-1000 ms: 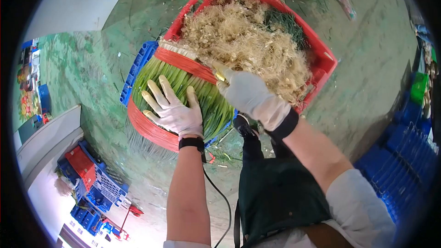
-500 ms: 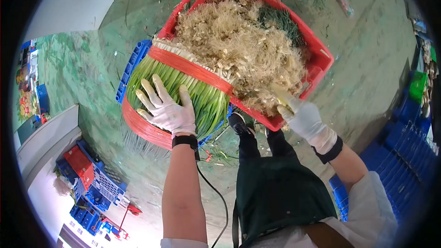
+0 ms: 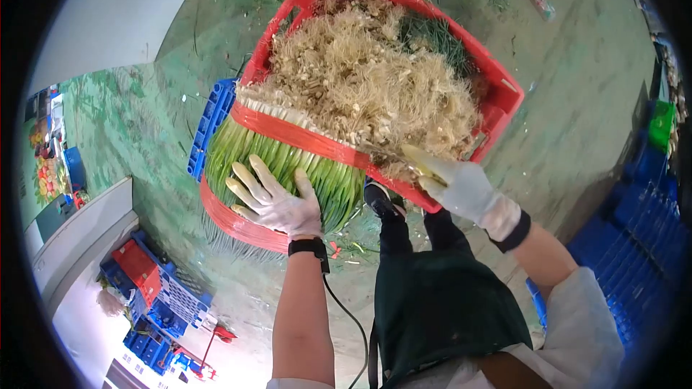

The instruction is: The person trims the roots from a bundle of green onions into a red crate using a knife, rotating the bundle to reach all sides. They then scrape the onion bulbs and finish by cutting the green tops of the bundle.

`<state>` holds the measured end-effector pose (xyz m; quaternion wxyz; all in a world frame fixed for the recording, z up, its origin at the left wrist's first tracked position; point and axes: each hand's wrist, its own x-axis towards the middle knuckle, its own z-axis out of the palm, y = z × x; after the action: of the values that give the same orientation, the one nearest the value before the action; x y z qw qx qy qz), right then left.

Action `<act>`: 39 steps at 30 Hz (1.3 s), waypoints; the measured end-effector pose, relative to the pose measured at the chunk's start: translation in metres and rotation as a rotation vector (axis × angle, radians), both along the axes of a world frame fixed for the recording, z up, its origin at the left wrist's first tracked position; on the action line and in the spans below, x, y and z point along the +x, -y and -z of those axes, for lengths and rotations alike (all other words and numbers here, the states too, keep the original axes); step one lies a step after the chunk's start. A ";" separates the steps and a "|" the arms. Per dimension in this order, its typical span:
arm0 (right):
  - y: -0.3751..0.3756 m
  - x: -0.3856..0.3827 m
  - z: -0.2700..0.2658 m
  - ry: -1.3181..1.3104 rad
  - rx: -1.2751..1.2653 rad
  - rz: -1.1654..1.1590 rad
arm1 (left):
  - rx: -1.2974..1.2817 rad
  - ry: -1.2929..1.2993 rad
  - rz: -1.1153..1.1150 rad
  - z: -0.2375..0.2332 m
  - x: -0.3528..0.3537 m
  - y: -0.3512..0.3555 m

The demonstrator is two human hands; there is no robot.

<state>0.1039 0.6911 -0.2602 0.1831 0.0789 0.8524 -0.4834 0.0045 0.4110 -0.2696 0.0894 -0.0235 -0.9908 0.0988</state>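
Observation:
A thick bundle of green onions [image 3: 288, 145], bound with bands of red plastic tape [image 3: 295, 131], lies with its white cut ends against the red crate [image 3: 497, 94]. My gloved left hand [image 3: 277, 202] rests flat on the green stalks, fingers spread. Trimmed roots [image 3: 382, 79] fill the crate in a pale, tangled heap. Over the crate's near edge, my gloved right hand [image 3: 461, 186] is closed round what looks like a knife [image 3: 386, 151]. Its thin blade points left toward the white ends; the handle is hidden in my fingers.
Under the bundle, a blue crate [image 3: 211, 130] shows at the left. Stacked blue crates [image 3: 620, 245] stand at the right. More crates [image 3: 155, 281] lie at lower left. Plant scraps [image 3: 353, 247] litter the green floor near my shoes [image 3: 380, 200]. A dark cable [image 3: 353, 317] hangs beside my left arm.
My right hand has moved slightly left and down, bringing the blade nearer the onions' white ends. My left hand stays flat on the bundle. The whole view has shifted a little.

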 end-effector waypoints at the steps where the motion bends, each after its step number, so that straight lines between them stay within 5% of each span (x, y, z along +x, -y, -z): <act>1: -0.004 0.003 0.000 -0.114 -0.071 0.079 | 0.022 -0.021 0.010 0.001 0.002 -0.001; 4: 0.028 -0.035 0.001 -0.130 -0.150 0.171 | 0.042 -0.040 0.035 0.003 0.003 0.000; 8: 0.038 -0.056 -0.007 0.315 -0.093 -0.048 | 0.035 -0.030 0.033 0.004 0.000 0.002; 14: -0.009 -0.003 -0.003 0.140 -0.206 -0.004 | 0.034 -0.038 0.032 0.005 -0.001 0.002; 16: 0.013 -0.030 -0.013 0.129 -0.031 0.056 | 0.034 -0.028 0.018 0.003 0.000 0.000; 17: 0.036 -0.037 0.011 -0.163 -0.135 0.140 | 0.030 -0.009 0.012 0.002 -0.002 -0.001; 20: 0.065 -0.077 0.026 0.008 0.179 -0.132 | 0.010 -0.031 0.037 0.004 -0.004 0.002; 22: 0.059 -0.078 0.042 0.022 0.162 -0.127 | 0.001 -0.023 0.043 0.006 -0.006 0.003; 26: 0.024 0.006 0.079 -0.221 0.144 0.028 | 0.056 -0.052 0.109 0.005 -0.009 0.007; 29: -0.016 0.052 0.067 -0.031 0.252 0.087 | 0.071 -0.062 0.089 0.006 -0.007 0.007; 30: -0.032 0.054 0.054 0.291 0.210 0.173 | 0.066 -0.067 0.069 0.008 -0.006 0.005; 32: -0.020 0.048 0.046 -0.274 0.038 0.358 | 0.078 -0.074 0.064 0.013 -0.007 0.006; 35: 0.034 -0.024 0.008 0.009 0.041 0.122 | 0.040 -0.056 0.033 0.009 -0.005 0.004; 39: 0.076 -0.076 0.040 0.054 0.082 -0.025 | 0.041 -0.081 0.058 0.012 -0.006 0.007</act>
<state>0.0276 0.6153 -0.2999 0.2085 0.0885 0.8673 -0.4433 -0.0017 0.4036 -0.2811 0.1326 -0.0463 -0.9871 0.0769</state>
